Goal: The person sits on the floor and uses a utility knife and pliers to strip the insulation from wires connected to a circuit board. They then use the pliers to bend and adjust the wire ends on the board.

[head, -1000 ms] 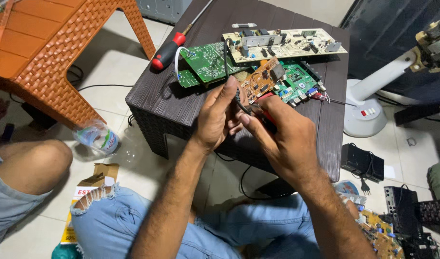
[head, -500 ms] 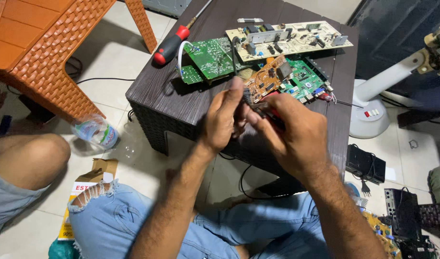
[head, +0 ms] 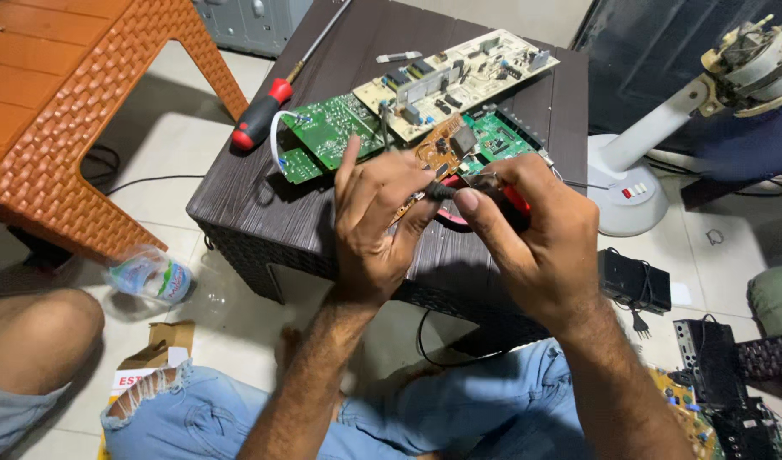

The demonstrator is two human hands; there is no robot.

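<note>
Behind the right hand [head: 536, 238], a red-handled tool [head: 514, 203] hides.

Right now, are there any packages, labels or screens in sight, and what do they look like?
Plastic bottle: lying on the floor left of the dark table, clear, with a pale blue and white label.
Cardboard box: on the floor by the torn jeans knee, brown flaps, white panel with red print.
No screens in view.

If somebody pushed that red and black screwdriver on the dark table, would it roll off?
Probably it would roll a little: the screwdriver has a rounded red and black handle and a thin round shaft. It lies close to the edge of the dark table, so a sideways nudge might send it off. It looks stiff, not bendy.
</note>
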